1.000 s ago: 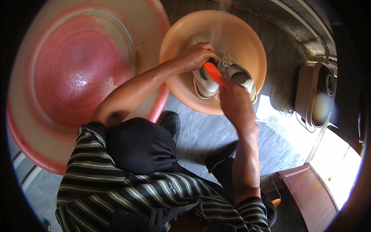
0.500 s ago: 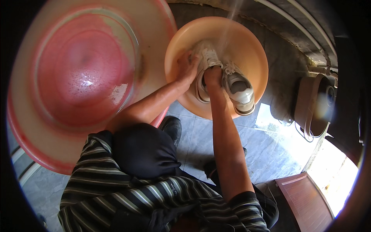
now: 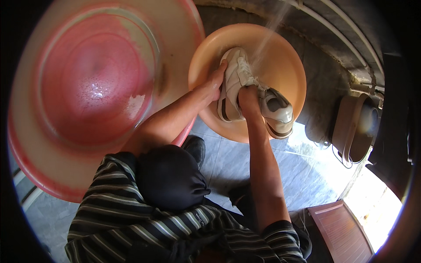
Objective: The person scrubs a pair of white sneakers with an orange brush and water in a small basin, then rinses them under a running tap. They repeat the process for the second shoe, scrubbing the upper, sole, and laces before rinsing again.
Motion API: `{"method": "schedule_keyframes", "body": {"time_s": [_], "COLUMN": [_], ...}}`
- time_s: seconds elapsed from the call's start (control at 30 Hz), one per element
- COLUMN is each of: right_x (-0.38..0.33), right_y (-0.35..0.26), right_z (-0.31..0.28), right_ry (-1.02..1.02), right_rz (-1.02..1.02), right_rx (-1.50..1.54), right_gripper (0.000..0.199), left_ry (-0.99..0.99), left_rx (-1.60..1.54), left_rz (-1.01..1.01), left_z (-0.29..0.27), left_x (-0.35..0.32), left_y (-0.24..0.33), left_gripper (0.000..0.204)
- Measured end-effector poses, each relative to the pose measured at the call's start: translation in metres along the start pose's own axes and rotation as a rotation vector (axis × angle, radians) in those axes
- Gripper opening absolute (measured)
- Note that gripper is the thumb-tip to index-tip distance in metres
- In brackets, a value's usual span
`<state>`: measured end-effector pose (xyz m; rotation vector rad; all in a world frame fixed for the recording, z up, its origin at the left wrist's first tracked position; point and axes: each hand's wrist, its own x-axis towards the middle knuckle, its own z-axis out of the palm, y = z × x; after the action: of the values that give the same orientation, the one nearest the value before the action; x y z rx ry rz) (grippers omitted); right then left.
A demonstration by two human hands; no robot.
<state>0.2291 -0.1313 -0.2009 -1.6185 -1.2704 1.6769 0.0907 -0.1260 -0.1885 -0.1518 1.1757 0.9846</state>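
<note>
A white sneaker [image 3: 235, 79] is tilted inside the orange basin [image 3: 289, 65], its toe pointing away from me. My right hand [image 3: 249, 100] grips it at the ankle opening, with the fingers partly hidden in the shoe. Along its left edge my left hand [image 3: 213, 84] is closed against the sole side; some fingers are hidden beneath. A second white sneaker [image 3: 278, 115] rests just right of my right hand, its heel toward me over the basin's near rim. A stream of water [image 3: 267, 38] falls from the upper right onto the held sneaker's laces.
A large red and cream basin [image 3: 175, 57] stands close on the left. Pipes [image 3: 340, 30] run along the wall at upper right, above a grey-brown bin-like container [image 3: 353, 127]. A reddish-brown panel [image 3: 340, 230] lies at lower right. My shoe [image 3: 195, 149] is on the wet tiled floor.
The held sneaker has been rolled so more of its side shows. My left hand has moved from beside its upper to its left edge. The water stream appears slightly further right.
</note>
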Motion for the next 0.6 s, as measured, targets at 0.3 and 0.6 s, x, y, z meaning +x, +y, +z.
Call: {"method": "schedule_keyframes", "body": {"time_s": [0.3,0.6], "right_x": [0.017,0.067], "right_y": [0.013,0.116], "right_z": [0.004,-0.012], "right_ry": [0.030,0.118], "right_rz": [-0.289,-0.572], "right_rx": [-0.540,-0.660], "right_gripper": [0.042,0.050], "left_ry": [0.003,-0.097], "left_rx": [0.021,0.359], "left_rz": [0.028,0.467], "left_z": [-0.011,-0.003], "left_x": [0.017,0.012], "left_y": [-0.001,-0.003], "left_gripper": [0.075,0.072]}}
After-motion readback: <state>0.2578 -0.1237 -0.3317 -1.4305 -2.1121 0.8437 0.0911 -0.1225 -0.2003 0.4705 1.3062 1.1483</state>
